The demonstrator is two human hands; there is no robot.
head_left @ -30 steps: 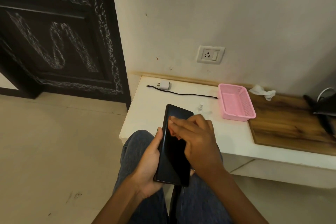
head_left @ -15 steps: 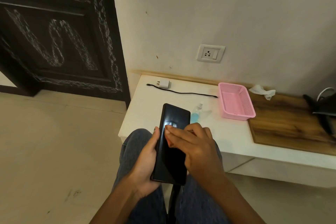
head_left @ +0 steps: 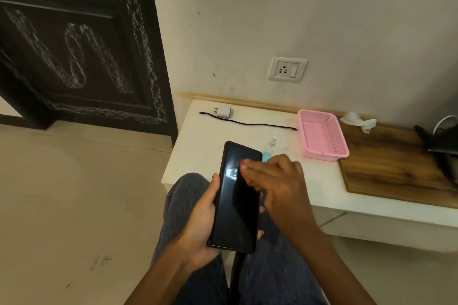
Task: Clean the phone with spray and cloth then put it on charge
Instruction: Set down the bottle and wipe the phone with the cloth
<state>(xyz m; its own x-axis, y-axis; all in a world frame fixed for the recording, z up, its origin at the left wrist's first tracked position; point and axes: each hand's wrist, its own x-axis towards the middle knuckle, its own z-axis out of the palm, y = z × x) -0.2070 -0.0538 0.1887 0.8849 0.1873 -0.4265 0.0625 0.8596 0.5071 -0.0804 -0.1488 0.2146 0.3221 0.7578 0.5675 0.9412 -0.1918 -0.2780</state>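
On the white worktop (head_left: 205, 146) a charger (head_left: 224, 112) and black cable (head_left: 257, 125) lie at 12 o'clock of the phone (head_left: 238, 202), a pink basket (head_left: 322, 135) at 2 o'clock. The right hand (head_left: 280, 186) half hides a spray bottle (head_left: 269, 150). The left hand (head_left: 200, 220) grips the phone over the lap; the right fingers (head_left: 250, 168), straight, touch its screen, slightly higher than before.

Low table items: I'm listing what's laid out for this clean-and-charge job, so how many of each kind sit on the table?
Charger adapter: 1
Black cable: 1
Spray bottle: 1
Pink basket: 1
White cloth: 1
Wooden board: 1
Total: 6
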